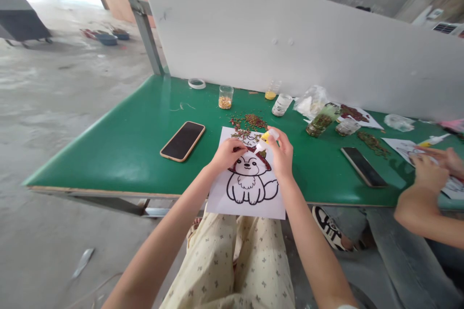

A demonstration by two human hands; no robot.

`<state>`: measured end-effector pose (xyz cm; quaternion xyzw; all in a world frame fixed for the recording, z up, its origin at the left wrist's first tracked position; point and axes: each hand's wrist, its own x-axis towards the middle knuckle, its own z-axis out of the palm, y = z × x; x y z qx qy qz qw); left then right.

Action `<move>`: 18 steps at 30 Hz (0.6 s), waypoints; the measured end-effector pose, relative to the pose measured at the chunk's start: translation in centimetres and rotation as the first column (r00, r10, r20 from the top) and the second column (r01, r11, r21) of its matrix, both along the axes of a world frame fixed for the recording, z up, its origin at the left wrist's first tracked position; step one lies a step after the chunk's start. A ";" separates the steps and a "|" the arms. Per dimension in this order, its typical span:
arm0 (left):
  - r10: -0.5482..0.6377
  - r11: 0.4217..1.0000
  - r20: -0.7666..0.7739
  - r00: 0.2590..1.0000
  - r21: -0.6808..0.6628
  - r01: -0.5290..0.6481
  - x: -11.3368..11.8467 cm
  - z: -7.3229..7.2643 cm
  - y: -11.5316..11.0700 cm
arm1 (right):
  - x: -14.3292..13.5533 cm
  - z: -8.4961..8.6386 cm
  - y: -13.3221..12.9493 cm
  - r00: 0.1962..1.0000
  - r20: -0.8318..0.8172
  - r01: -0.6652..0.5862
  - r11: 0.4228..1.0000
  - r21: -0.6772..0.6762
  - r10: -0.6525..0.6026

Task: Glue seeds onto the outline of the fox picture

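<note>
A white sheet (217, 193) with a black outline drawing of a fox-like animal in a hat lies at the table's front edge. Dark red bits fill part of the hat. My right hand (282, 154) is wrapped round a small white glue bottle (267, 139) with a yellow label, its nozzle pointing down at the hat. On the hat's left side rests my left hand (228, 153), fingers pinched together; what they hold, if anything, is too small to name. Loose seeds and dried bits (254, 121) lie at and beyond the sheet's top edge.
A phone (183, 141) lies left on the green table (119, 145), another phone (363, 166) right. Behind are a cup of grains (225, 98), a white cup (282, 105) and a tipped jar (322, 120). At the right, another person's hands (429, 169) work over paper.
</note>
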<state>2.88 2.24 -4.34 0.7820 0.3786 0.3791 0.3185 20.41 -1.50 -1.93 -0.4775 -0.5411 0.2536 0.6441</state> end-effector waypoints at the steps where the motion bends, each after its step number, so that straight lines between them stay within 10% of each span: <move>1: 0.002 1.000 -0.001 1.000 -0.002 -0.002 0.0 0.0 0.0 | 0.1 0.1 -0.1 1.000 -0.001 0.002 1.000 -0.002 -0.002; 10: 0.012 1.000 -0.027 1.000 -0.005 -0.013 0.0 0.3 -0.1 | 3.6 0.2 0.4 0.969 -0.110 0.217 0.975 -0.045 -0.221; 18: 0.046 0.997 -0.007 0.999 -0.058 -0.046 0.0 0.8 -0.4 | 3.6 -0.7 0.1 0.933 -0.332 0.018 0.943 -0.332 -0.135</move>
